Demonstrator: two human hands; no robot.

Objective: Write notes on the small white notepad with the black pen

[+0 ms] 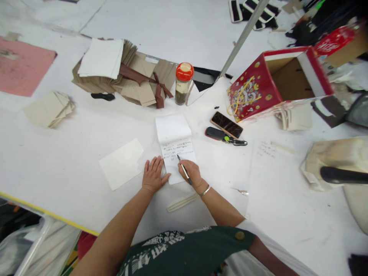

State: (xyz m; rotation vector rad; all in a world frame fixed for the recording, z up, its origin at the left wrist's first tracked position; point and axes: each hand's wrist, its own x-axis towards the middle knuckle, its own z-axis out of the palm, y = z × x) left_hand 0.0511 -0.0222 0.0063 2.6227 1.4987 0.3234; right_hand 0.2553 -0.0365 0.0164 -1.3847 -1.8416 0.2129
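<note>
A small notepad (174, 128) lies on the white table with its top leaf folded back and lines of handwriting on the page below. My right hand (191, 172) grips a pen (185, 173), its tip at the written lines. Flat on the table at the notepad's left edge rests my left hand (154, 174), fingers spread and the thumb at the pad's lower corner. Further left is a white card (122, 164) with a notched right edge. A pale flat strip (181, 202) lies just below the notepad.
Behind the notepad stand a jar with a red lid (181, 84) and tied stacks of brown card (138, 73). Right of it lie a phone (227, 124) and a key case (215, 133). A red box (258, 88) sits further back, near a slanting metal pole (241, 40).
</note>
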